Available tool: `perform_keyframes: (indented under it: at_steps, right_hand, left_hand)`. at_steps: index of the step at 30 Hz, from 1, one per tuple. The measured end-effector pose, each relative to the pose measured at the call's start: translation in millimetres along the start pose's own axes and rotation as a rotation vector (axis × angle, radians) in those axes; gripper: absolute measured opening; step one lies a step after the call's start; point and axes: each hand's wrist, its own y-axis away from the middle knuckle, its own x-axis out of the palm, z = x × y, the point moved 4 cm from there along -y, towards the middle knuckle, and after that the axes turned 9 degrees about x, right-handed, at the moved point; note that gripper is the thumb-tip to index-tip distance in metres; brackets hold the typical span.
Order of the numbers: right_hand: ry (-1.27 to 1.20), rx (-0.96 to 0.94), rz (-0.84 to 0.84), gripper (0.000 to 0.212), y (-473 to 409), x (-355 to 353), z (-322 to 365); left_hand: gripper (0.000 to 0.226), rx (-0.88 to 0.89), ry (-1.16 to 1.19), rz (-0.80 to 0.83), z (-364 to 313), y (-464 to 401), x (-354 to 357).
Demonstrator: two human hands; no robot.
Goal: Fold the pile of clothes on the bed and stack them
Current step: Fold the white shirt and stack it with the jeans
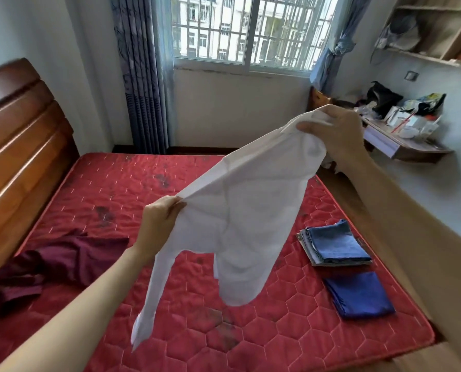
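Here the white shirt [240,210] hangs in the air above the red mattress [111,183], with one sleeve dangling low at the near side. The left hand [161,221] pinches one edge of it, and the right hand [339,132] grips the bunched fabric higher and farther away. I judge that the step is spreading it; next it must be laid flat. Folded blue clothes [336,242] lie on the right, and an unfolded maroon garment [52,264] on the left.

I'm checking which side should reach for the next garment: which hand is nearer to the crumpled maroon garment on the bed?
Left. The left hand holds the white shirt just right of and above the maroon garment; the right hand grips the shirt's other end far across, raised.
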Motion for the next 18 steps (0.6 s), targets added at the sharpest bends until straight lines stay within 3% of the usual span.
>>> perform_keyframes:
  at_steps: [5,10,18]
  right_hand:
    - [0.062,0.029,0.061,0.03,14.3,4.9,-14.5]
    - [-0.002,-0.007,0.099,0.028,34.2,-18.6,-14.6]
    - [-0.022,-0.039,0.209,0.028,85.1,-76.3,-35.5]
  left_hand:
    - [0.007,0.002,-0.013,0.055,-6.5,21.0,-6.2]
    - [0.011,-0.105,0.038,-0.001,-28.5,54.4,-17.1]
    - [0.014,-0.138,-0.036,-0.083,-104.8,117.9,-27.5]
